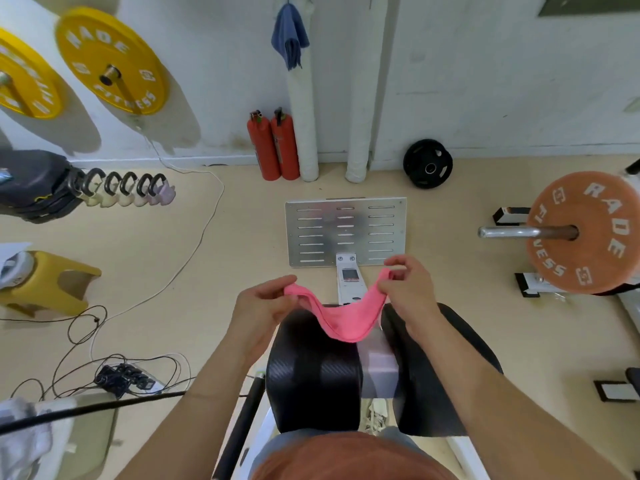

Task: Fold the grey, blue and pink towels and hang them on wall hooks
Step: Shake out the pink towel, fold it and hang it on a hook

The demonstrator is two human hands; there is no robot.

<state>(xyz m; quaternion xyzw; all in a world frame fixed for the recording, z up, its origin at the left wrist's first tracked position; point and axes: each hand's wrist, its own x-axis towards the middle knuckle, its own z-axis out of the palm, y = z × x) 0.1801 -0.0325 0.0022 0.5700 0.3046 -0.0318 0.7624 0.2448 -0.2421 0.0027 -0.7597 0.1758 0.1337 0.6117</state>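
A pink towel [341,318] sags between my two hands above two black padded rollers [313,370] of a gym machine. My left hand [261,301] pinches its left end with curled fingers. My right hand [408,285] pinches the right end, slightly higher. The towel's middle droops onto the gap between the pads. A blue towel [289,32], with a grey layer showing underneath, hangs folded from a hook high on the white wall, straight ahead.
A perforated metal footplate [346,230] lies on the floor ahead. Two red fire extinguishers [273,147] stand by white pipes. Yellow weight plates [110,60] hang at left, an orange plate on a bar [585,233] at right. Cables [114,372] trail over the floor at left.
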